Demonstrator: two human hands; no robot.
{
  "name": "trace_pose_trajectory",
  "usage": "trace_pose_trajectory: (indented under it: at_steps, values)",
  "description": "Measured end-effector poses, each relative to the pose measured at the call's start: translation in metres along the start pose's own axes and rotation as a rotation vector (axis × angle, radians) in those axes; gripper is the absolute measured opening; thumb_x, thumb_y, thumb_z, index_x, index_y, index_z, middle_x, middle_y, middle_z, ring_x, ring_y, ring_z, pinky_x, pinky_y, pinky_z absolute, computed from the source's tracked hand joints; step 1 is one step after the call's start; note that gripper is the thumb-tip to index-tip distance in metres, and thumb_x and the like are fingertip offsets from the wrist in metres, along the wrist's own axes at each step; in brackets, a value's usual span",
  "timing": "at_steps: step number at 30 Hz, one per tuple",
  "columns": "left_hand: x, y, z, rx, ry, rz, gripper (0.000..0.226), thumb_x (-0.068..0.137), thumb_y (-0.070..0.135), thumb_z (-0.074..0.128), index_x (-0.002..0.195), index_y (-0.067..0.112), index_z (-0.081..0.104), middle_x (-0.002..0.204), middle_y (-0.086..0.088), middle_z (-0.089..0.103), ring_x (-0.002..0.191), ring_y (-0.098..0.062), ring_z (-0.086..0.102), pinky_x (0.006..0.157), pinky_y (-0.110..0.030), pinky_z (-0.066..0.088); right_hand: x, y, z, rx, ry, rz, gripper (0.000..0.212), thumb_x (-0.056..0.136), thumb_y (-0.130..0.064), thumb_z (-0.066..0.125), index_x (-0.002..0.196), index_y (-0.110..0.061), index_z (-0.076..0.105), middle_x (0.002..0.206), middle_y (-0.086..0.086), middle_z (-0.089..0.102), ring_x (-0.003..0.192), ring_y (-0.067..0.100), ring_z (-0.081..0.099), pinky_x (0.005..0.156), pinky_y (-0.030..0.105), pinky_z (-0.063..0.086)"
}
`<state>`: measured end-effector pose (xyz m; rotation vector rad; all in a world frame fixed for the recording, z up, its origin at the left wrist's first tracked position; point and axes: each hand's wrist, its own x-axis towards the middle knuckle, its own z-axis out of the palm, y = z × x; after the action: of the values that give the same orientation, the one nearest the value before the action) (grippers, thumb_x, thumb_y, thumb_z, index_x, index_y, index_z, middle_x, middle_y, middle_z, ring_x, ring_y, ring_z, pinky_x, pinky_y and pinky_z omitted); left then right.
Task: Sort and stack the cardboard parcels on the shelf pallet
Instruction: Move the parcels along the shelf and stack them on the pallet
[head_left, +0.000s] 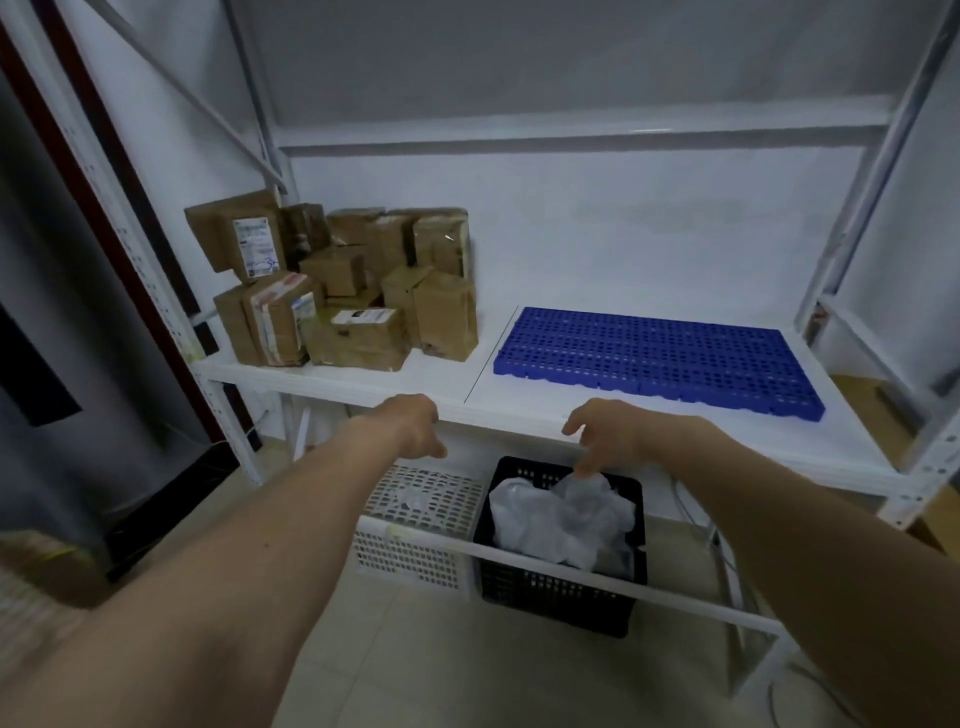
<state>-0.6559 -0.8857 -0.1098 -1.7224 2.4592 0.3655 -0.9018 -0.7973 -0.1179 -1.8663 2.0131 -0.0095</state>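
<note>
Several brown cardboard parcels (358, 291) stand in a loose heap at the left end of the white shelf (363, 382), some with white labels. A blue perforated plastic pallet (660, 358) lies flat on the right half of the shelf with nothing on it. My left hand (413, 426) hangs in front of the shelf's front edge, fingers loosely curled, holding nothing. My right hand (605, 434) hangs likewise, a little to the right, fingers drooping down, holding nothing. Both hands are apart from the parcels and the pallet.
Under the shelf a white lattice basket (421, 525) and a black crate (563, 587) with crumpled white plastic bags stand on the tiled floor. White rack uprights frame both sides. A dark cabinet stands at the left.
</note>
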Motion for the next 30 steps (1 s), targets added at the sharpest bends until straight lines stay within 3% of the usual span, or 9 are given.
trace_pose_trajectory:
  at_steps: [7, 11, 14, 17, 20, 23, 26, 30]
  values:
    - [0.086, -0.003, -0.002, 0.011, -0.031, 0.015, 0.066, 0.085, 0.041, 0.069, 0.141, 0.017, 0.043, 0.147, -0.004, 0.041, 0.132, -0.024, 0.041, 0.103, -0.033, 0.039, 0.079, 0.027, -0.017, 0.055, -0.055, 0.032, 0.064, 0.076, -0.033, 0.079, 0.131, -0.021, 0.049, 0.115, -0.002, 0.051, 0.097, 0.017, 0.05, 0.093, 0.032, 0.044]
    - [0.148, -0.018, -0.019, 0.006, -0.025, 0.027, 0.067, 0.086, 0.041, 0.068, 0.142, 0.016, 0.042, 0.148, -0.004, 0.039, 0.131, -0.024, 0.041, 0.099, -0.031, 0.039, 0.14, 0.022, -0.034, 0.077, -0.061, 0.004, 0.064, 0.079, -0.03, 0.077, 0.134, -0.018, 0.048, 0.125, 0.002, 0.054, 0.1, 0.018, 0.05, 0.091, 0.03, 0.042]
    - [0.198, -0.033, -0.04, -0.022, -0.024, 0.047, 0.065, 0.086, 0.041, 0.067, 0.142, 0.018, 0.043, 0.148, -0.003, 0.04, 0.13, -0.023, 0.042, 0.096, -0.027, 0.037, 0.195, 0.011, -0.056, 0.026, -0.061, -0.035, 0.063, 0.081, -0.031, 0.075, 0.135, -0.013, 0.049, 0.131, 0.004, 0.052, 0.113, 0.023, 0.053, 0.088, 0.027, 0.039]
    - [0.246, -0.049, -0.059, -0.032, -0.021, 0.08, 0.057, 0.087, 0.036, 0.068, 0.138, 0.017, 0.048, 0.137, -0.005, 0.052, 0.119, -0.024, 0.052, 0.085, -0.024, 0.041, 0.256, -0.004, -0.078, 0.028, -0.058, -0.059, 0.063, 0.08, -0.03, 0.075, 0.135, -0.011, 0.05, 0.128, 0.005, 0.054, 0.108, 0.022, 0.054, 0.085, 0.027, 0.04]
    - [0.297, -0.069, -0.081, 0.0, -0.003, 0.092, 0.043, 0.086, 0.038, 0.067, 0.123, 0.017, 0.059, 0.114, -0.004, 0.061, 0.097, -0.024, 0.061, 0.081, -0.031, 0.052, 0.315, -0.015, -0.095, 0.078, -0.031, -0.046, 0.065, 0.078, -0.029, 0.077, 0.135, -0.015, 0.048, 0.12, 0.003, 0.056, 0.098, 0.015, 0.05, 0.083, 0.024, 0.039]
    - [0.346, -0.083, -0.104, 0.043, 0.023, 0.141, 0.03, 0.086, 0.038, 0.066, 0.107, 0.016, 0.065, 0.117, -0.003, 0.061, 0.104, -0.022, 0.057, 0.088, -0.032, 0.048, 0.361, -0.019, -0.098, 0.153, -0.027, -0.03, 0.064, 0.077, -0.029, 0.078, 0.133, -0.02, 0.049, 0.114, -0.001, 0.053, 0.097, 0.015, 0.051, 0.085, 0.025, 0.04]
    - [0.381, -0.09, -0.119, 0.036, 0.021, 0.152, 0.033, 0.086, 0.041, 0.066, 0.11, 0.019, 0.066, 0.118, -0.001, 0.06, 0.107, -0.02, 0.055, 0.093, -0.035, 0.047, 0.389, -0.016, -0.102, 0.181, -0.071, -0.024, 0.063, 0.077, -0.029, 0.077, 0.132, -0.02, 0.049, 0.107, -0.005, 0.053, 0.096, 0.014, 0.053, 0.085, 0.025, 0.042]
    - [0.41, -0.093, -0.121, -0.008, 0.03, 0.132, 0.044, 0.082, 0.046, 0.067, 0.12, 0.023, 0.062, 0.125, 0.002, 0.056, 0.112, -0.019, 0.051, 0.089, -0.029, 0.045, 0.417, -0.01, -0.116, 0.161, -0.061, -0.004, 0.061, 0.08, -0.03, 0.075, 0.133, -0.018, 0.048, 0.118, 0.002, 0.054, 0.1, 0.015, 0.053, 0.091, 0.028, 0.045]
